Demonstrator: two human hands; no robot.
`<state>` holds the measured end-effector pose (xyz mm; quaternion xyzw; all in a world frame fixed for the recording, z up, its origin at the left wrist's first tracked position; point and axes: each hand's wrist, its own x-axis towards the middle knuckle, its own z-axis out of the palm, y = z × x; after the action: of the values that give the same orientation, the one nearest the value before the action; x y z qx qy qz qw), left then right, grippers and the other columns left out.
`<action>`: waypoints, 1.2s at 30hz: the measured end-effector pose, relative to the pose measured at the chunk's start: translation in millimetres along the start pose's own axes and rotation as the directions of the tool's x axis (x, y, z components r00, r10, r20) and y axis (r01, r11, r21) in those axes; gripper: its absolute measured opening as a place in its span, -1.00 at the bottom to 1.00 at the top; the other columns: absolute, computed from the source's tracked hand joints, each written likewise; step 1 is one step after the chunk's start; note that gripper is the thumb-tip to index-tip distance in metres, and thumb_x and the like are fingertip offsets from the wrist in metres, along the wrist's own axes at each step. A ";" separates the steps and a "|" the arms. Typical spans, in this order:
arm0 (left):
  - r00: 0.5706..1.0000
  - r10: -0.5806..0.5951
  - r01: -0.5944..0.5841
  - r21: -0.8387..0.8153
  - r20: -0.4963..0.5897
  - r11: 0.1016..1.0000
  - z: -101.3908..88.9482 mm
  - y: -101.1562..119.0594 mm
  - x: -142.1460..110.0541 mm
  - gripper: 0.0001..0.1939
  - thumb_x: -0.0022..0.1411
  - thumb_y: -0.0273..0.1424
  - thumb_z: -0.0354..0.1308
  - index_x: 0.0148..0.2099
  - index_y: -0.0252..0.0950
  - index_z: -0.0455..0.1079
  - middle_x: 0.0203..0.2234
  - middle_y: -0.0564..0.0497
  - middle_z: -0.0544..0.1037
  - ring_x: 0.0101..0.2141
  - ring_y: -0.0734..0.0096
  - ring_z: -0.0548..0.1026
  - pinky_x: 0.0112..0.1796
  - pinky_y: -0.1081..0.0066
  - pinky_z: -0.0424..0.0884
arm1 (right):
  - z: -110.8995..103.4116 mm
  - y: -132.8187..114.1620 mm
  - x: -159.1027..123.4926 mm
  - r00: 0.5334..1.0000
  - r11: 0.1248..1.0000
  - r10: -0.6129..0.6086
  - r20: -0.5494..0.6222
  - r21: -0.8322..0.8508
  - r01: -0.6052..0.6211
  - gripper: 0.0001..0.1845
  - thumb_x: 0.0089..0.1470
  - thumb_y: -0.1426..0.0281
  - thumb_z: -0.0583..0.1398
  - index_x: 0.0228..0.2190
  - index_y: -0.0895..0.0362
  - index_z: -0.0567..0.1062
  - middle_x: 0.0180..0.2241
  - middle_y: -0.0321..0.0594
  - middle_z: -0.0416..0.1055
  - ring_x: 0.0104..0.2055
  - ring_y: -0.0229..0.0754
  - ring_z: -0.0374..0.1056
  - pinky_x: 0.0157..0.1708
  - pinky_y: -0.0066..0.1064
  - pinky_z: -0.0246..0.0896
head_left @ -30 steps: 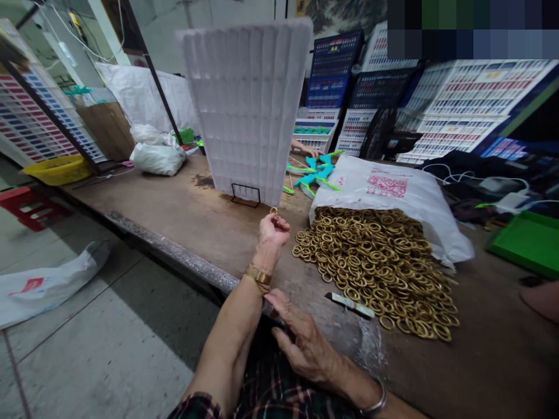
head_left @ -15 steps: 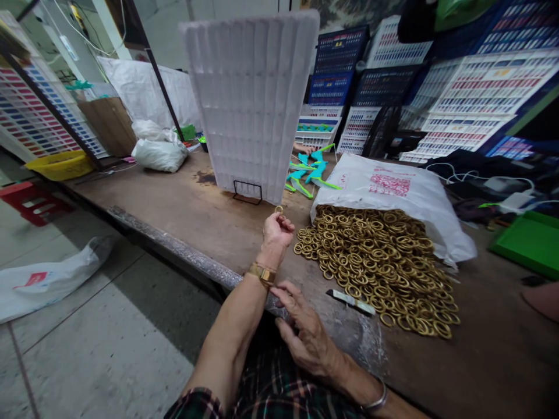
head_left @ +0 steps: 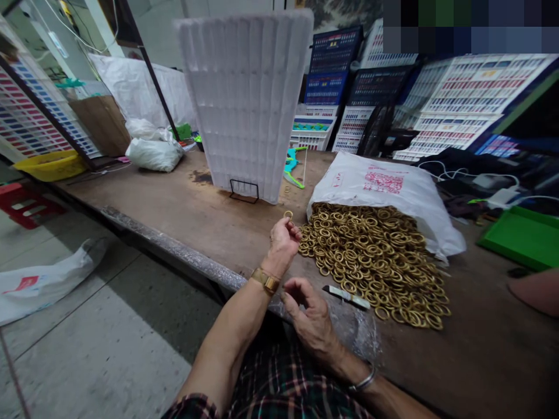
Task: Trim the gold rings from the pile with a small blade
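Observation:
My left hand (head_left: 285, 240) is closed, its thumb and finger pinching a gold-coloured ring (head_left: 288, 215) just above the table. A gold watch sits on that wrist. Close below the wrist, my right hand (head_left: 312, 320) is empty, its fingers curled but apart from the thumb. To the right of both hands lies a big heap of gold-coloured rings (head_left: 375, 262), spilling from the mouth of a white sack (head_left: 384, 177) with red print. A box cutter (head_left: 346, 297) lies between my right hand and the heap.
A tall whitish ribbed panel (head_left: 244, 105) stands in a black wire stand (head_left: 244, 191). Behind its right edge is a teal-and-green toy bow (head_left: 294, 169). A green tray (head_left: 522, 238) and part of a bare limb (head_left: 535, 294) are at right. Stacked crates (head_left: 463, 90) line the back.
My right hand has drawn away from my left wrist and curled its fingers. Behind the panel, another person's hand and most of the teal-and-green pieces have left the view. My left hand keeps its ring.

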<state>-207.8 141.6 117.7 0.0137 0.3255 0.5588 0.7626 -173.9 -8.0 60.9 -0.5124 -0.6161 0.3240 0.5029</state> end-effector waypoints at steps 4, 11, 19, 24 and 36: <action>1.000 -0.027 0.027 0.015 0.006 1.000 -2.0 -7.1 -4.7 -0.75 0.14 -0.56 -0.05 -0.58 -0.32 0.12 -0.77 0.18 0.12 -0.77 0.67 0.08 -0.71 0.59 -0.01 | -1.0 -4.8 7.6 0.992 0.989 -0.129 -0.012 -0.075 0.128 -0.88 0.10 0.39 0.05 -0.31 0.09 0.37 -0.40 -0.24 0.35 -0.39 -0.26 0.28 -0.38 -0.45 0.20; 0.996 -0.093 0.092 0.045 0.018 0.995 -9.9 -14.4 -6.1 -0.76 0.13 -0.56 -0.04 -0.57 -0.32 0.12 -0.75 0.18 0.15 -0.76 0.68 0.08 -0.70 0.59 0.01 | -8.1 -6.1 17.4 0.989 0.979 -0.146 0.037 -0.140 0.150 -0.89 0.10 0.38 0.09 -0.45 0.10 0.35 -0.51 -0.30 0.34 -0.48 -0.29 0.26 -0.44 -0.48 0.17; 0.990 -0.144 0.144 0.064 0.004 0.988 -17.4 -19.6 0.4 -0.75 0.14 -0.56 -0.05 -0.57 -0.32 0.11 -0.76 0.19 0.15 -0.76 0.69 0.08 -0.70 0.60 -0.01 | -11.0 1.4 22.0 0.957 0.929 -0.283 0.067 -0.229 0.291 -0.92 0.05 0.47 0.13 -0.47 0.13 0.35 -0.52 -0.31 0.36 -0.49 -0.32 0.26 -0.44 -0.51 0.16; 0.989 -0.146 0.146 0.067 -0.011 0.987 -16.9 -19.0 1.8 -0.76 0.14 -0.56 -0.06 -0.57 -0.33 0.12 -0.76 0.19 0.15 -0.76 0.69 0.09 -0.69 0.59 0.00 | -11.0 2.3 22.8 0.936 0.899 -0.330 0.126 -0.262 0.352 -0.95 0.05 0.46 0.15 -0.45 0.14 0.35 -0.52 -0.31 0.35 -0.48 -0.32 0.26 -0.44 -0.51 0.15; 0.987 -0.158 0.160 0.074 -0.033 0.984 -19.9 -18.0 2.7 -0.73 0.16 -0.56 -0.07 -0.58 -0.32 0.09 -0.76 0.19 0.13 -0.76 0.69 0.07 -0.69 0.58 -0.03 | -6.6 -0.7 21.2 0.929 0.842 -0.317 0.193 -0.393 0.369 -0.93 0.08 0.46 0.09 -0.45 0.14 0.31 -0.51 -0.28 0.33 -0.47 -0.29 0.24 -0.44 -0.46 0.12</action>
<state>-202.4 130.3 93.8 0.0094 0.3568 0.4834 0.7993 -167.1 11.3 69.6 -0.4699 -0.7823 0.1180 0.3916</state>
